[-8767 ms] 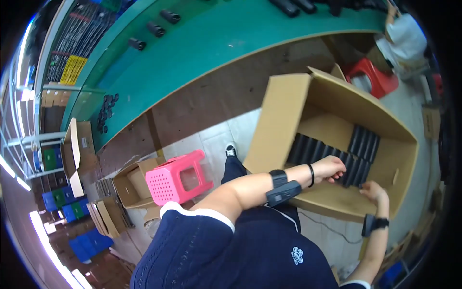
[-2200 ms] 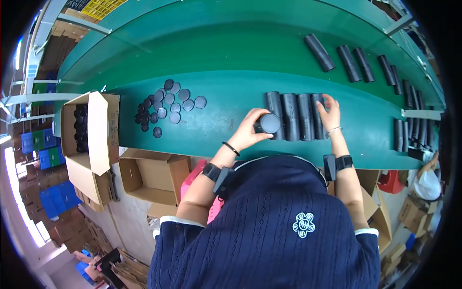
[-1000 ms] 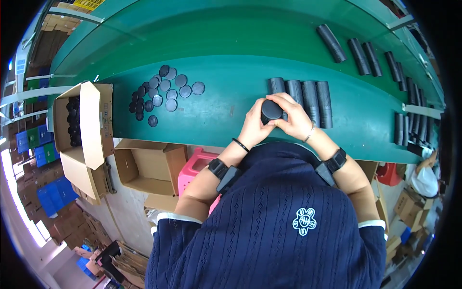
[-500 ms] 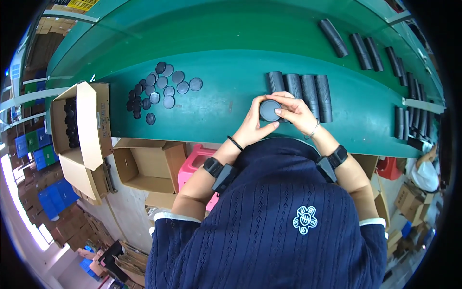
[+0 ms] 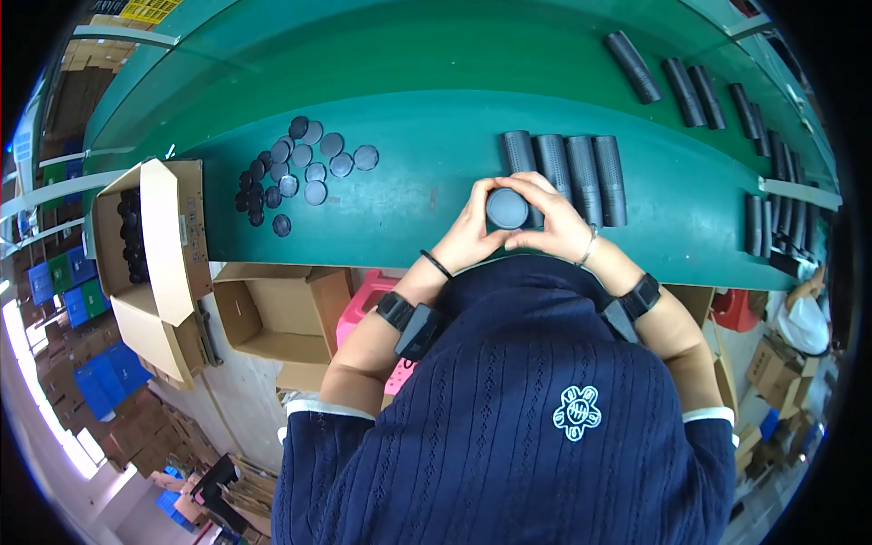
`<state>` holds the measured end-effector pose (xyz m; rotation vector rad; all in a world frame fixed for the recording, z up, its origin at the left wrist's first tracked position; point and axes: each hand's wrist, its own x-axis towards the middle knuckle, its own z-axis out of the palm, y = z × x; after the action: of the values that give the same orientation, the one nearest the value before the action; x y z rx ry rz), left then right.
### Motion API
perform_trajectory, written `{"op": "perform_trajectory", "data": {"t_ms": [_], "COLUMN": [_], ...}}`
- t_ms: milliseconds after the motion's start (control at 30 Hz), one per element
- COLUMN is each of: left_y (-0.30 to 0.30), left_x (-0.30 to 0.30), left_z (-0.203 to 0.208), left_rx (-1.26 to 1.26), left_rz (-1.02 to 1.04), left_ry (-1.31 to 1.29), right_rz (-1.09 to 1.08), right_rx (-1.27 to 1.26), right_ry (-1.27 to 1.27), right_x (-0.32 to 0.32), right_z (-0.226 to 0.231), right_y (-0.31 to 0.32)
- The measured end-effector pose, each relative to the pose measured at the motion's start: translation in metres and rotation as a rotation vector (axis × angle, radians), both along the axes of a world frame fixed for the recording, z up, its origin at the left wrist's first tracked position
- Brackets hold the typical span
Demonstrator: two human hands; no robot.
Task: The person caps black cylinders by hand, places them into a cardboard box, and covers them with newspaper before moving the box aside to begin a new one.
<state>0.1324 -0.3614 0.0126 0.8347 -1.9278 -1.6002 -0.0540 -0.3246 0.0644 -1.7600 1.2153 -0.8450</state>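
Both my hands are curled around a round dark grey cap near the bench's front edge, its flat face turned up. My left hand grips its left side, and my right hand wraps the far and right sides. Whether a tube is under the cap is hidden. Just beyond lie several black perforated tubes side by side; my right hand covers part of the leftmost one. Off to the left, several loose black caps are scattered on the green bench.
More black tubes lie on the far green surface and along the right end. At left stands an open carton holding black caps. An empty carton and a pink stool are below the bench edge.
My right thumb has moved off the cap's face to its near side. Both hands still hold the cap in nearly the same place.
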Motion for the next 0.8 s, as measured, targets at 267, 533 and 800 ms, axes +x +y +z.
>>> {"op": "perform_trajectory", "data": {"t_ms": [267,533,800], "left_y": [0.009,0.008,0.006], "left_x": [-0.004,-0.003,-0.010], "left_z": [-0.004,-0.002,0.001], "left_rx": [0.011,-0.127,-0.043], "left_rz": [0.109,0.087,0.185], "left_ry": [-0.046,-0.036,-0.063], "right_rz": [-0.092,0.001,-0.117], "right_rx": [-0.093,-0.060,-0.186], "right_ry": [0.165,0.047,0.193], "right_x": [0.010,0.004,0.012], "right_z": [-0.011,0.002,0.000], "right_y": [0.005,0.001,-0.003]}}
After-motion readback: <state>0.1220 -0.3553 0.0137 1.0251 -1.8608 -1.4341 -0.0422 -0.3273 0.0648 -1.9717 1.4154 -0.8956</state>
